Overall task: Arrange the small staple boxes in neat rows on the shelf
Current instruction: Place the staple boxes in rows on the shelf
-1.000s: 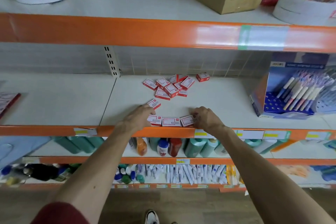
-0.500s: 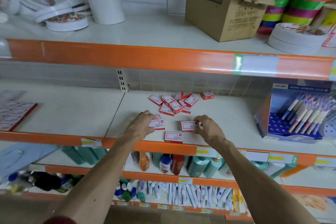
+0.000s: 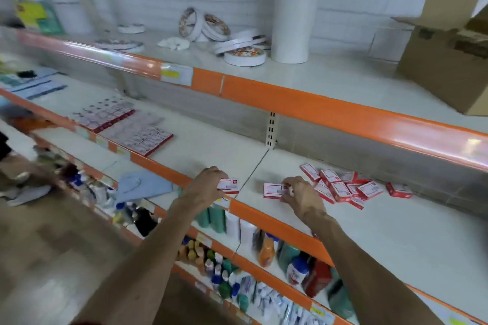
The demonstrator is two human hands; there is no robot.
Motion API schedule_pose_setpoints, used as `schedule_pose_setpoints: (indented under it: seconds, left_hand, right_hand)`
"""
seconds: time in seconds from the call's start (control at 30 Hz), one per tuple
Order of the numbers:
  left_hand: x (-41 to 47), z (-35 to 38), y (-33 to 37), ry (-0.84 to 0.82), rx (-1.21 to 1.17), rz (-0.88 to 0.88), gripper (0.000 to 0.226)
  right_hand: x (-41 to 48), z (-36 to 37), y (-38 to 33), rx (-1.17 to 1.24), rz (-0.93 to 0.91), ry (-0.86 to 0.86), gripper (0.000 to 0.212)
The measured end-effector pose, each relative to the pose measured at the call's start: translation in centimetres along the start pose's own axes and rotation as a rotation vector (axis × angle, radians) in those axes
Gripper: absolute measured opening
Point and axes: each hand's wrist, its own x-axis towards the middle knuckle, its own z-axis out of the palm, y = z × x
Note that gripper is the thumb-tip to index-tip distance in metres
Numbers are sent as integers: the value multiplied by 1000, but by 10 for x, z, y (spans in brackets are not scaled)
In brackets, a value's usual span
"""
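Shelving: we look down at a slant on white shelves with orange front rails. The head view is smeared, most of all at the left.
Shelf: the middle board carries the staple boxes, and a seam between two of its panels runs between our hands.
Left hand: our fingers curl round one red-and-white box, label up, at the front edge just left of the seam. We cannot tell whether it touches the board.
Right hand: our fingertips pinch the right end of a second box, which lies flat, label up, just right of the seam.
Pile: the other boxes lie in a loose heap just behind and to the right of our right hand — tilted and overlapping.
Lone box: it sits apart, right of the pile, near the back wall.
Top shelf: we see tape rolls, a tall white roll and an open carton.
Far left of the middle board: flat red-edged packs lie side by side.
Below: bottles stand in rows — too blurred for us to read.
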Motion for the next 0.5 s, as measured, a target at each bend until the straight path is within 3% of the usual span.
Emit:
schedule_pose_setpoints:
  seconds: [0.2, 0.33, 0.5]
  left_hand:
    - [-37, -33, -98, 97, -39, -172, 40]
    - [-50, -56, -167, 126, -19, -227, 48]
    - [-47, -88, -252, 128, -20, -275, 42]
  right_hand:
    - [39, 43, -97, -17, -138, -64, 29]
    - [66, 72, -159, -49, -191, -95, 29]
    - [103, 108, -236, -92, -231, -89, 32]
